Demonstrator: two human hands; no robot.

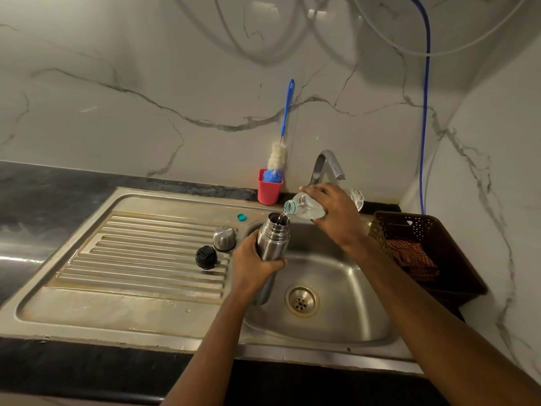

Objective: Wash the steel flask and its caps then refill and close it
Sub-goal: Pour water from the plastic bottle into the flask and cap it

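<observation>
The steel flask stands upright and uncapped over the left side of the sink basin, and my left hand grips its body. My right hand holds a clear plastic water bottle tipped to the left. A thin stream of water runs from the bottle's mouth into the flask's opening. On the ribbed drainboard left of the flask sit the steel cup cap and the black inner stopper. A small teal bottle cap lies behind them.
A red cup with a blue-handled bottle brush stands against the marble wall. The tap rises behind my right hand. A dark basket holding a cloth sits right of the sink. A blue hose hangs down the wall.
</observation>
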